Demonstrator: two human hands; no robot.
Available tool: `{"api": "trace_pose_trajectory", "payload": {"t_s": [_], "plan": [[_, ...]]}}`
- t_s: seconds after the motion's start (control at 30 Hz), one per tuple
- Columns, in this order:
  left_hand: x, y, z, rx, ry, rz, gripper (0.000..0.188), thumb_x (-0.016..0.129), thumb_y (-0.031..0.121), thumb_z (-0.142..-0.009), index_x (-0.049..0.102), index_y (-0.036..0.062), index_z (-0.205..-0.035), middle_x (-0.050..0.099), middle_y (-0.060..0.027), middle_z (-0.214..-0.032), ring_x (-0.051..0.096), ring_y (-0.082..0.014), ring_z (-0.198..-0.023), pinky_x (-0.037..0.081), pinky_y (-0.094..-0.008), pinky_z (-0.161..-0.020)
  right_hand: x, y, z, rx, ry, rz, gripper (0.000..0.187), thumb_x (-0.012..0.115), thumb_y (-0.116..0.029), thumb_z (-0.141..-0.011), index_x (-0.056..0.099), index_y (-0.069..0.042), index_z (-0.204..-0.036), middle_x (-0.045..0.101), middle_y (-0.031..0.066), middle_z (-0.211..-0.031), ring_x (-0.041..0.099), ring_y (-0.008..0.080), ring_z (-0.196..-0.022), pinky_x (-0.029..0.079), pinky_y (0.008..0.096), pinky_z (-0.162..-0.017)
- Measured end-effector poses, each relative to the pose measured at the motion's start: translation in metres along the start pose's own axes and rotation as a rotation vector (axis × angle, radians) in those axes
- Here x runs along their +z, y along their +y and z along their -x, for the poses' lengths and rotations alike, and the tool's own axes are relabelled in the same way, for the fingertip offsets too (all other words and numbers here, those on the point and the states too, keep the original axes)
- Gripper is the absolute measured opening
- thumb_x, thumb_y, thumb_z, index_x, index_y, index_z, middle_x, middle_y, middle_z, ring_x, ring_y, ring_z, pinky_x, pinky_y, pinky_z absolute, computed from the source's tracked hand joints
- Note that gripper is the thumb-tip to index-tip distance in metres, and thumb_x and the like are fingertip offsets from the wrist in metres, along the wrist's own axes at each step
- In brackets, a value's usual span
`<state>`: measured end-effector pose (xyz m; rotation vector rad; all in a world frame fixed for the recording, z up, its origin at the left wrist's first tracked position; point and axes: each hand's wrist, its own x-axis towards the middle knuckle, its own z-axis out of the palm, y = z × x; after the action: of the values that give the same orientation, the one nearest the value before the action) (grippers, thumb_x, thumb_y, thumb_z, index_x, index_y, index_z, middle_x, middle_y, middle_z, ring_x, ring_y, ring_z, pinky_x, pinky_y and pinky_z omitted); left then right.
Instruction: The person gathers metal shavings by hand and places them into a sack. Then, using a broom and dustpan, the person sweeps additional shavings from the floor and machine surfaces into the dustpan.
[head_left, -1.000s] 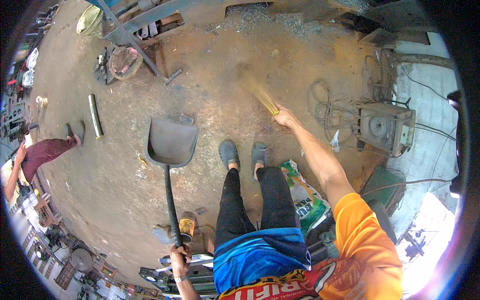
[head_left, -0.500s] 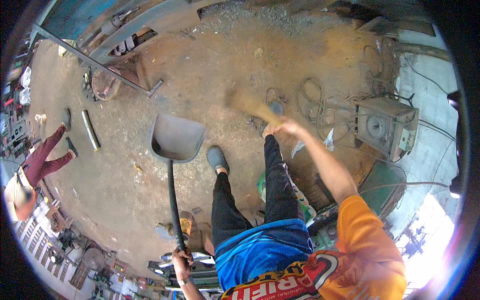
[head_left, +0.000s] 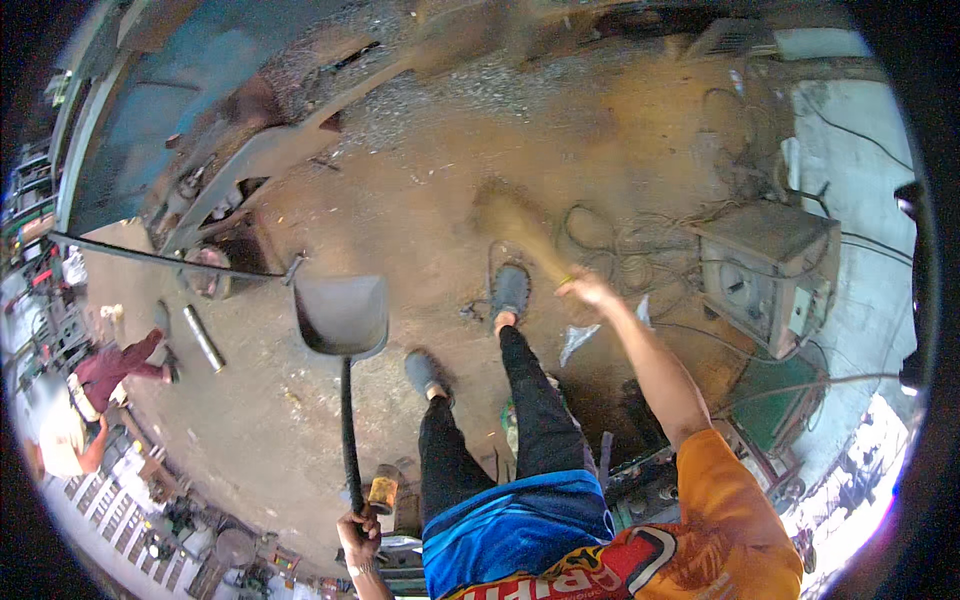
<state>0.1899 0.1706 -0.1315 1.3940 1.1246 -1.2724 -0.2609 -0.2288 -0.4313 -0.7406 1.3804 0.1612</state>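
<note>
Left hand (head_left: 359, 540): fingers wrapped round the handle (head_left: 349, 430) of a black dustpan (head_left: 342, 312); grip closed. Pan sits straight out ahead of that hand, open side away from the person; can't tell if it touches the floor (head_left: 250, 440).

Right hand (head_left: 592, 290): closed on the near end of a short broom (head_left: 530, 235). Broom points ahead and left of that hand; bristle end is motion-blurred, contact with floor unclear.

Around the left hand: yellow-and-dark can (head_left: 384, 489) just beyond it and to its right. Metal cylinder (head_left: 204, 340) lies well ahead and left of it, with a co-worker (head_left: 105, 390) in maroon trousers farther left.

Around the right hand: clear plastic scrap (head_left: 577, 342) near, on its body side. Loose cables (head_left: 630, 250) ahead and right, then a boxy grey machine (head_left: 765, 270) farther right. Metal shavings (head_left: 480, 90) well ahead of both hands.
</note>
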Motion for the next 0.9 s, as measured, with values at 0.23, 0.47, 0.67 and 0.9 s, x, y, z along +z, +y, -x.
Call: {"api": "trace_pose_trajectory", "payload": {"t_s": [0.23, 0.47, 0.67, 0.9], "plan": [[0.034, 0.001, 0.01, 0.008, -0.093, 0.088, 0.037, 0.049, 0.0, -0.066, 0.054, -0.0033, -0.103, 0.045, -0.0023, -0.068, 0.035, -0.0118, -0.046, 0.03, -0.0251, -0.039, 0.047, -0.01, 0.041, -0.28, 0.196, -0.04, 0.084, 0.075, -0.015, -0.073, 0.037, -0.011, -0.148, 0.053, 0.0151, -0.139, 0.054, 0.0269, -0.123, 0.041, 0.0349, -0.104], [0.027, 0.028, 0.011, -0.024, -0.06, 0.203, 0.03, 0.051, 0.0, -0.066, 0.052, -0.0029, -0.096, 0.045, -0.0022, -0.069, 0.037, -0.0113, -0.046, 0.029, -0.0254, -0.039, 0.25, -0.041, -0.019, -0.241, -0.313, -0.035, 0.082, 0.075, -0.016, -0.071, 0.041, -0.016, -0.146, 0.063, 0.0146, -0.125, 0.061, 0.0231, -0.109, 0.047, 0.0321, -0.093], [0.002, 0.091, -0.018, -0.097, -0.058, 0.202, 0.018, 0.05, 0.0, -0.066, 0.045, 0.0024, -0.083, 0.04, -0.0008, -0.066, 0.037, -0.0118, -0.046, 0.03, -0.0264, -0.039, 0.269, -0.128, -0.119, 0.042, -0.271, -0.157, 0.049, 0.07, -0.01, -0.071, 0.063, -0.008, -0.119, 0.067, 0.0073, -0.094, 0.061, 0.0195, -0.085, 0.049, 0.033, -0.074], [-0.025, 0.156, -0.06, -0.131, -0.015, 0.105, 0.016, 0.052, 0.002, -0.066, 0.044, 0.006, -0.08, 0.042, -0.0019, -0.066, 0.038, -0.0131, -0.047, 0.031, -0.0264, -0.04, 0.335, -0.165, -0.005, -0.209, -0.052, 0.038, 0.088, 0.076, -0.01, -0.073, 0.033, -0.006, -0.149, 0.041, 0.0178, -0.149, 0.04, 0.0265, -0.137, 0.034, 0.0355, -0.111]]}}
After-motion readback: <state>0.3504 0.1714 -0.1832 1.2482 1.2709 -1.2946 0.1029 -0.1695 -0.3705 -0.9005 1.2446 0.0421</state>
